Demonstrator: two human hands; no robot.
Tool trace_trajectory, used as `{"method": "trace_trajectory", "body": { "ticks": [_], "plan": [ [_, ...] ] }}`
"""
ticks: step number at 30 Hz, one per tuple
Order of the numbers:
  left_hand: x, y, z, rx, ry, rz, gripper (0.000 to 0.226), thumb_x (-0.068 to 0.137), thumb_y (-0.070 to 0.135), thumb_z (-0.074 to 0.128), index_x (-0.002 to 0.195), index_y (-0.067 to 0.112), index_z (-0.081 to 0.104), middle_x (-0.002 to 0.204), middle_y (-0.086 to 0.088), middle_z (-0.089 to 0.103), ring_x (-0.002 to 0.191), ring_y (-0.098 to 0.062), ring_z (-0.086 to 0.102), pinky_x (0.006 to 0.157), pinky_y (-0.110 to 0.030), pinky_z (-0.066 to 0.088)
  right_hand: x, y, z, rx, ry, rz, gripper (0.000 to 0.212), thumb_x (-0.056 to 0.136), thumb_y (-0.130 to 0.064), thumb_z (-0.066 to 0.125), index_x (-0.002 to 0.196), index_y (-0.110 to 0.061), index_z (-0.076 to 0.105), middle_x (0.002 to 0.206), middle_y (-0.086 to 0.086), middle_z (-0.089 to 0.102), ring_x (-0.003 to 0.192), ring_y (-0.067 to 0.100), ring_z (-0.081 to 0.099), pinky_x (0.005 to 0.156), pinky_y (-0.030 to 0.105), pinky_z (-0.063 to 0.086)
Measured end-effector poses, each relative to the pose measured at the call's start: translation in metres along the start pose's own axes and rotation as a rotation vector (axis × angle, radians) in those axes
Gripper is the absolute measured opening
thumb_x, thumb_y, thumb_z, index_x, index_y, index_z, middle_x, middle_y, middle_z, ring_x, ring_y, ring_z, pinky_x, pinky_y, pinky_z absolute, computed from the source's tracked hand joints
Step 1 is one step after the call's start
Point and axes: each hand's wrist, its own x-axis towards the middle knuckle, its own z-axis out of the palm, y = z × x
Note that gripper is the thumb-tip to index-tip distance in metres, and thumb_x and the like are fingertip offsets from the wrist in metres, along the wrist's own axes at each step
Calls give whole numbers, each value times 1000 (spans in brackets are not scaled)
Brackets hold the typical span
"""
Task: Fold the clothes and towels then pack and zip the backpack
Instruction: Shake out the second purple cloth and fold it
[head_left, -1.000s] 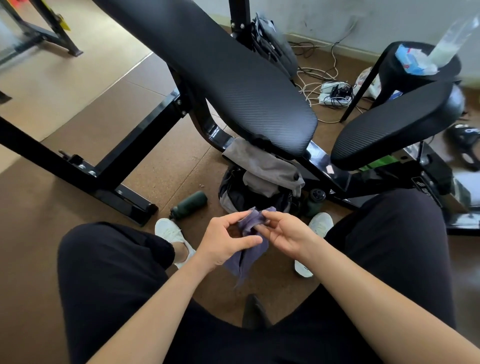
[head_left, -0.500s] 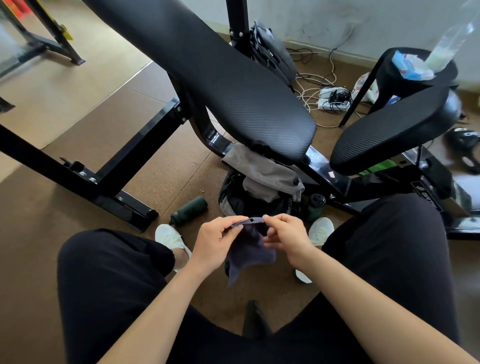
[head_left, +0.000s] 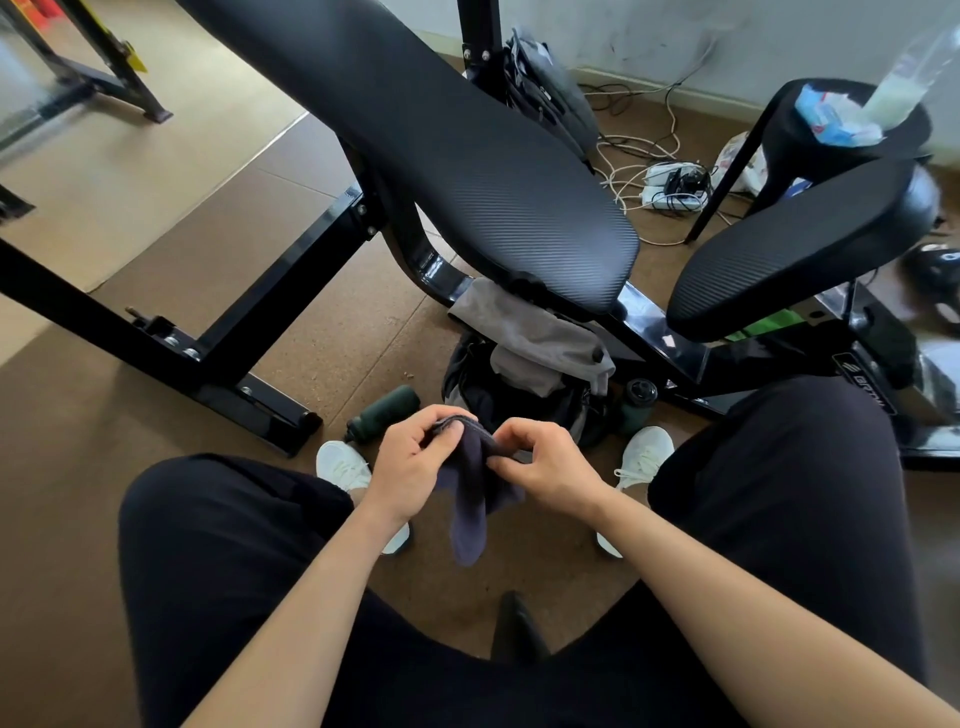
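A small dark purple-grey cloth (head_left: 470, 499) hangs between my knees. My left hand (head_left: 410, 462) pinches its top left edge and my right hand (head_left: 545, 462) grips its right edge; the lower part dangles down. Just beyond my hands, an open dark backpack (head_left: 498, 400) sits on the floor under the bench. A grey garment (head_left: 524, 338) is draped over its top.
A black padded workout bench (head_left: 467, 171) with a steel frame (head_left: 218, 358) looms over the backpack. A green bottle (head_left: 384, 413) lies on the floor to the left, another bottle (head_left: 638, 400) stands to the right. Cables and a power strip (head_left: 670, 192) are behind.
My hands have shifted their grip on the cloth and turned it; it now hangs longer and narrower below my fingers.
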Motion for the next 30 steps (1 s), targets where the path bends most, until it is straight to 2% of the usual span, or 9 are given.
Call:
{"method": "trace_trajectory", "body": {
  "ticks": [2,4,9,13,16,19,23,28,30],
  "plan": [
    [2,-2,-3,-46,80,-36,20,96,19,57,98,25,75,96,2,76,94,-14,69,90,-44,54,0,0,-1,9,-14,3,15,85,-18,77,85,-28,66,79,-10,68,77,3,64,75,28,53],
    [4,-3,-8,-53,172,-56,21,99,15,56,99,24,74,96,3,75,94,-14,69,89,-44,54,-1,0,-5,1,-61,0,18,87,-19,77,83,-31,65,76,-11,67,73,1,62,70,21,50],
    [11,-1,-22,-47,396,-110,28,106,10,51,102,27,72,98,5,71,97,-13,65,83,-27,51,-3,2,-18,-103,-246,57,9,84,-25,78,82,-26,69,73,-12,69,68,-1,61,67,20,46],
    [20,-6,-37,-63,523,-156,23,107,13,51,107,21,72,95,9,66,91,-6,60,82,-26,46,-7,5,-29,-383,-380,99,11,86,-37,75,82,-31,67,71,-16,64,75,-1,58,87,39,43],
    [25,-7,-46,-26,547,-157,25,106,14,52,103,24,74,98,9,66,95,-7,59,81,-25,46,-10,9,-33,-559,-413,96,12,88,-37,70,81,-34,60,77,-13,59,90,11,51,93,43,35],
    [29,-12,-51,20,578,-174,28,105,13,53,97,29,75,104,2,70,102,-14,61,82,-26,48,-9,11,-36,-730,-310,99,5,92,-37,64,91,-33,66,91,-10,61,103,20,41,90,42,29],
    [30,-18,-52,-3,638,-233,27,103,15,59,92,33,75,97,7,72,97,-12,63,87,-31,50,-2,15,-43,-863,49,117,18,97,-35,59,104,-33,75,98,-6,63,102,24,45,88,42,28],
    [28,-21,-51,20,645,-300,19,103,18,61,111,19,78,102,4,74,103,-17,66,97,-36,53,3,14,-52,-617,435,15,7,87,-25,75,89,-19,75,80,-4,61,80,27,61,74,39,41],
    [28,-23,-53,0,645,-311,20,102,18,62,116,15,76,104,2,74,108,-20,68,100,-38,54,2,7,-56,-493,469,19,21,83,-26,78,97,-19,65,75,-8,59,71,25,62,70,35,42]
  ]
}}
